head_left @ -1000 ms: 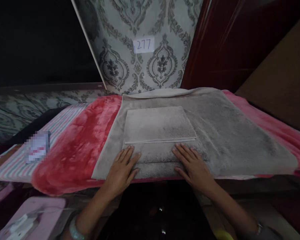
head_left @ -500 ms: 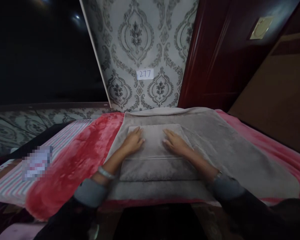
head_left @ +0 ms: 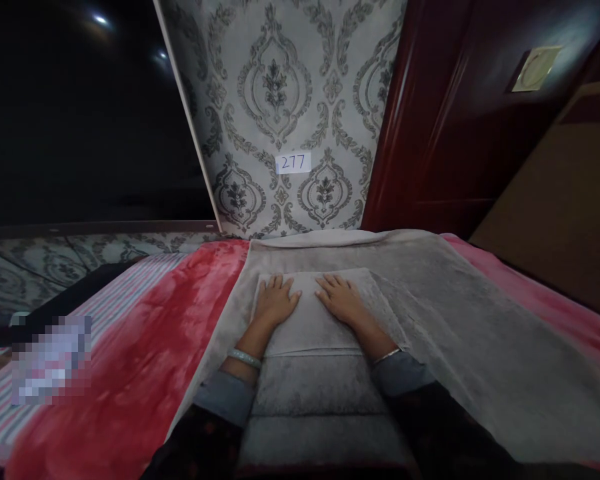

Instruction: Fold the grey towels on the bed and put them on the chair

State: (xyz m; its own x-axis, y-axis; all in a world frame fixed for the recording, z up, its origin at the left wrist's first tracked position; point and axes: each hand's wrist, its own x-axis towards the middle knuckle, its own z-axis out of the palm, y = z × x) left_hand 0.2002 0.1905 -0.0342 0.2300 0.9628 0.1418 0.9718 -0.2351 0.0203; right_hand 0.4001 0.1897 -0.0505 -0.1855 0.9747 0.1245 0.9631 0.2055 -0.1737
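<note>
Both palms face down on a folded grey plush cloth (head_left: 307, 327), perhaps a small blanket, whose top layer is smooth and pale. My left hand (head_left: 277, 300) lies flat with spread fingers near its far left corner. Over on the far right part, my right hand (head_left: 341, 300) rests the same way, fingers apart. Neither hand grips anything. Beneath the folded piece spreads a larger grey plush blanket (head_left: 460, 333), its far edge bunched near the wall. The folded piece's near side shows a darker grey band.
A red plush blanket (head_left: 130, 347) and a striped cloth (head_left: 125, 290) extend on the left, with a blurred-out item (head_left: 53, 360) on top. Pink fabric (head_left: 525, 287) lies right. Behind are a dark television (head_left: 90, 127), patterned wallpaper, a paper marked 277 (head_left: 293, 163) and a dark red door frame (head_left: 430, 133).
My fingers have spread and flattened onto the folded cloth. The camera view has tilted and shifted, so the wall and the bedding appear lower in the picture.
</note>
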